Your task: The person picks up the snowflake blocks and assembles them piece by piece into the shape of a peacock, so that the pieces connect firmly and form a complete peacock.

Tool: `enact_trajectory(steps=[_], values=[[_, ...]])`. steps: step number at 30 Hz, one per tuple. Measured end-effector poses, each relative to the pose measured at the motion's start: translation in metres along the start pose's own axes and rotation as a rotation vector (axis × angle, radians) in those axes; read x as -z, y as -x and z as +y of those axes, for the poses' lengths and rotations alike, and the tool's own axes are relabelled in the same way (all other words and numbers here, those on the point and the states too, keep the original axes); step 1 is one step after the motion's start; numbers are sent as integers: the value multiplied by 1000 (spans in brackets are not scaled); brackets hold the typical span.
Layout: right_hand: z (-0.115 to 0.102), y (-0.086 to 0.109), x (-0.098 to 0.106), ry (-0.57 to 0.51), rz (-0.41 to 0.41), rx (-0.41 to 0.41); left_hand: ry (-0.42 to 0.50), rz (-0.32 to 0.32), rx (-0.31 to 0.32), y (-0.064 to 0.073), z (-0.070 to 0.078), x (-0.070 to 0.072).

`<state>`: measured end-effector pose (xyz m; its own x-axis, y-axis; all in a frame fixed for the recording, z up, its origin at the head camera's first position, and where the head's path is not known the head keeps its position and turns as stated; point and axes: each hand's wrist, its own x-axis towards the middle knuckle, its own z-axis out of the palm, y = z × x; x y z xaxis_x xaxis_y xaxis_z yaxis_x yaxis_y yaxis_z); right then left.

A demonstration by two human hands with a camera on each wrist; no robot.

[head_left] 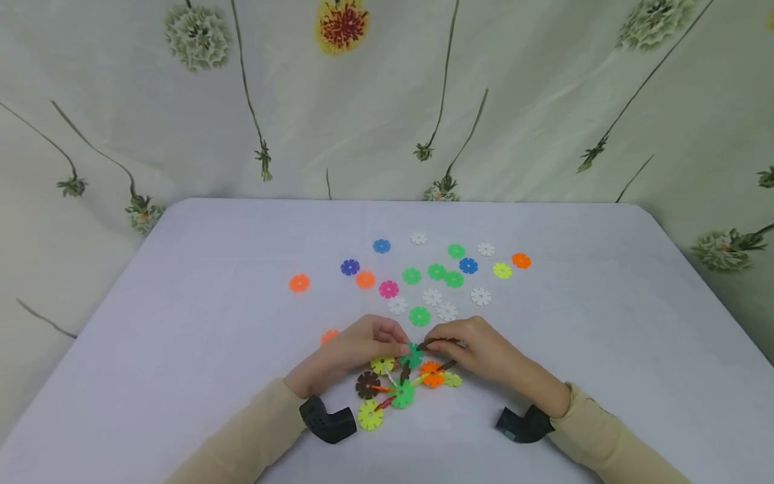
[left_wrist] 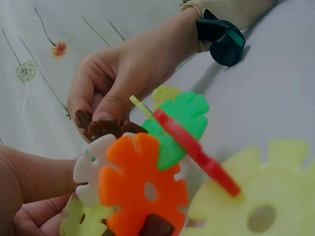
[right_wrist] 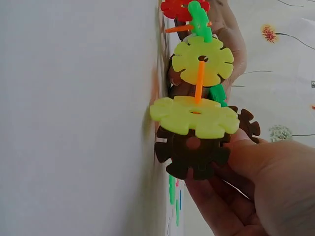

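Observation:
Several notched plastic interlocking discs are joined into a colourful cluster between the two hands. My left hand (head_left: 357,346) grips a green disc (head_left: 412,356) at the cluster's far edge between thumb and fingers. My right hand (head_left: 478,343) pinches a brown disc (left_wrist: 108,128), its edge against that green disc; whether their slots are engaged I cannot tell. The cluster also has an orange disc (head_left: 432,375), a middle green disc (head_left: 402,394), a dark brown disc (head_left: 367,386) and a yellow disc (head_left: 370,415). In the right wrist view, another yellow disc (right_wrist: 194,115) partly hides a brown disc (right_wrist: 192,152).
Loose discs lie scattered beyond the hands, among them a pink disc (head_left: 389,289), a blue disc (head_left: 381,246) and a white disc (head_left: 481,296). One orange disc (head_left: 329,336) lies beside the left hand. The white table (head_left: 181,302) ends at a flower-patterned curtain (head_left: 375,121).

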<state>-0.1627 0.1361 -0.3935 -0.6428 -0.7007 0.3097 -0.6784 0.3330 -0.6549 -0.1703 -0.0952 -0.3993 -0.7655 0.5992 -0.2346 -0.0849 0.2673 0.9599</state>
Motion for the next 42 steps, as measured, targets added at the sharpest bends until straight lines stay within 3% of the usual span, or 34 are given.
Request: enact_trajectory(steps=[5, 8, 12, 19, 24, 27, 30, 32, 42], values=[[4, 0, -7, 3, 80, 92, 41, 33, 37, 2, 0, -2], [7, 0, -11, -61, 88, 129, 76, 26, 47, 2, 0, -2], [9, 1, -13, -70, 81, 137, 79, 5, 24, 0, -2, -1], [2, -1, 11, -87, -56, -52, -13, 33, -7, -1, -1, 1], [8, 4, 39, -3, -77, -196, -113, 59, 2, 1, -1, 2], [10, 9, 49, -32, -186, -224, -122, 68, 10, 1, -1, 2], [10, 13, 46, -87, -325, -184, -116, 74, 23, 1, -2, 2], [9, 14, 40, -84, -345, -146, -117, 80, 21, 1, -1, 1], [0, 12, 19, 36, -170, -4, -110, 99, 42, 1, 0, -2]])
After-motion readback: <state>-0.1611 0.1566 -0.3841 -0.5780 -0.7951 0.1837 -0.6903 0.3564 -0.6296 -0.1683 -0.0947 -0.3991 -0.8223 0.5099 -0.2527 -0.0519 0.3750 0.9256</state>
